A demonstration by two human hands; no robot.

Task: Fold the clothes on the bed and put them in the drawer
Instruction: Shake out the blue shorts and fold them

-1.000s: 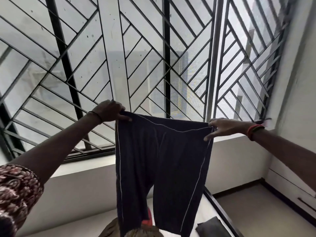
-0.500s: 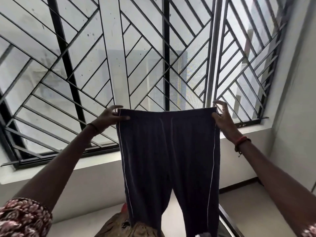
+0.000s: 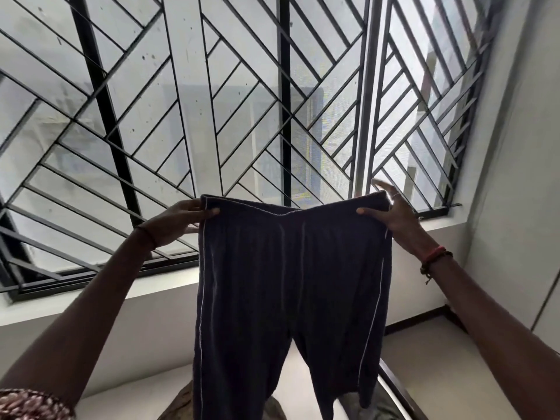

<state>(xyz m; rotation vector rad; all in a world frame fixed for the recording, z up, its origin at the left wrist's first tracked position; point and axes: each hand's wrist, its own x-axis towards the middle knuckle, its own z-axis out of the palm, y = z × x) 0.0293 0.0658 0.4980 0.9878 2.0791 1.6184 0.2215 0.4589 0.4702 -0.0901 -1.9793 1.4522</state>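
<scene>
Fingers point(image 3: 394, 201) first: the right hand point(image 3: 400, 218) has its thumb laid across the front of the waistband point(image 3: 294, 209) at the right corner, pinching the cloth. Its other fingers fan up behind, and they're blurred. At the other corner the left hand point(image 3: 177, 221) is curled round the band, thumb in front, and that's a firm pinch too.

Between them hang the dark navy trousers point(image 3: 291, 283), spread flat and held up right in front of the window grille point(image 3: 181, 116). Thin white piping runs down each outer seam, and both legs dangle free.

That grille fills the top of the view, black bars slanting over grey, speckled panes. Directly under the grille runs a pale sill point(image 3: 169, 283), then white wall. Lower again, behind the trouser legs, is the pale bed point(image 3: 127, 400). A brown patterned garment point(image 3: 178, 406) lies on it, partly hidden by the cloth.

Down to the right of the grille there's a dark bed frame edge point(image 3: 400, 392), light floor point(image 3: 439, 353) and a dark skirting line. A red and dark bracelet point(image 3: 435, 257) sits on the right wrist, and a patterned sleeve point(image 3: 30, 404) shows on the left arm.
</scene>
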